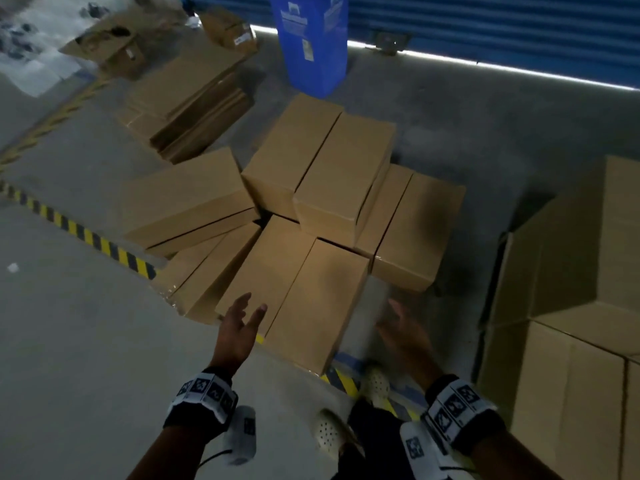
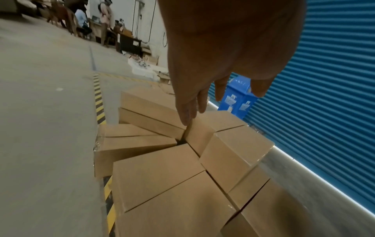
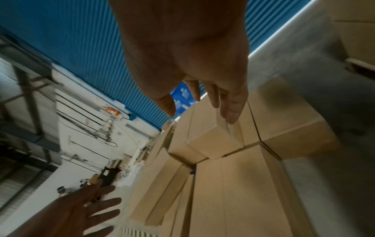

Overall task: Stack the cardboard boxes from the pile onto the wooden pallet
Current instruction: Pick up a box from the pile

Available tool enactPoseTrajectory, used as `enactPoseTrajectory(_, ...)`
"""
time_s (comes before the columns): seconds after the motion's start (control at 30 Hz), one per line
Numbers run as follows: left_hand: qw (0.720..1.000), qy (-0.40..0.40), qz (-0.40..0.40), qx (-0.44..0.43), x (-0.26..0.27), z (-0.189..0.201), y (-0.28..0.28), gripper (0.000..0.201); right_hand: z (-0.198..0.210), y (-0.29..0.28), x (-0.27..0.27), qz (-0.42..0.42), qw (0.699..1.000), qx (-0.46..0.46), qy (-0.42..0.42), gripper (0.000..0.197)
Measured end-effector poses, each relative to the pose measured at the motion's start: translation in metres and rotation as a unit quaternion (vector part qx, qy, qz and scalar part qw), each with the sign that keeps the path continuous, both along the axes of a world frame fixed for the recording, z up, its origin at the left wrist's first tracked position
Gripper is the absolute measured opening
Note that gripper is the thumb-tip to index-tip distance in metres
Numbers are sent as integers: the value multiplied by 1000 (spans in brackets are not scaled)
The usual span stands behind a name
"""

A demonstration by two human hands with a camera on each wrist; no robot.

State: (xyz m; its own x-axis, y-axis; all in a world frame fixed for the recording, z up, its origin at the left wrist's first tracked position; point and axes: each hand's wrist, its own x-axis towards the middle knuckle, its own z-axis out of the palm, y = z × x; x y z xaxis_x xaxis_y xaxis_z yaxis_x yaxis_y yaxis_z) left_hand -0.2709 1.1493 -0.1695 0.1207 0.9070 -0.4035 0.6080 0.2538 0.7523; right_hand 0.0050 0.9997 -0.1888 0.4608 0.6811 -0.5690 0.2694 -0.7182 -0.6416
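Note:
A loose pile of brown cardboard boxes (image 1: 298,202) lies on the grey floor ahead of me. The nearest box (image 1: 294,292) points toward my feet, also seen in the left wrist view as the nearest box (image 2: 166,197). My left hand (image 1: 242,320) hovers open at that box's near left corner, fingers spread, holding nothing. My right hand (image 1: 401,327) hovers open beside its right side, blurred, also empty. In the right wrist view my right hand (image 3: 194,102) hangs above the pile. Stacked boxes (image 1: 581,306) stand at the right; a wooden pallet edge (image 3: 359,64) shows under them.
A blue bin (image 1: 311,39) stands behind the pile against a blue corrugated shutter (image 1: 485,26). Flattened cardboard sheets (image 1: 187,109) lie at the back left. Yellow-black floor tape (image 1: 86,237) runs under the pile. My feet (image 1: 332,431) are close to the nearest box. People stand far off (image 2: 85,20).

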Motion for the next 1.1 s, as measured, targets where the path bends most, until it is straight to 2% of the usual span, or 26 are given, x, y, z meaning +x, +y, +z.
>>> enactPoseTrajectory(0.07,999,9,6,-36,5,-21,22,51,-27,18,-1,33,999,-35,5,61)
enactPoseTrajectory(0.2,995,39,-21,-94,15,-72,66,43,-80,54,-1,15,996,-86,30,64)
enactPoseTrajectory(0.43,969,120,-159,-146,28,-204,133,44,-191,97,-23,65,982,-175,41,64)
enactPoseTrajectory(0.6,942,152,-233,-187,30,-327,162,44,-280,122,-47,69,982,-176,2,52)
enactPoseTrajectory(0.73,928,176,-270,-187,24,-414,176,47,-363,134,-67,89,987,-134,-10,55)
enactPoseTrajectory(0.87,923,201,-282,-166,15,-483,184,53,-438,143,-75,219,969,-99,-53,69)
enactPoseTrajectory(0.93,927,228,-269,-126,12,-507,183,58,-470,144,-77,276,954,-93,-78,78)
enactPoseTrajectory(1.03,931,280,-228,-63,19,-522,179,57,-498,131,-85,278,952,-75,-100,84)
enactPoseTrajectory(1.1,948,243,-195,-60,29,-520,174,47,-501,118,-89,265,957,-58,-102,89)
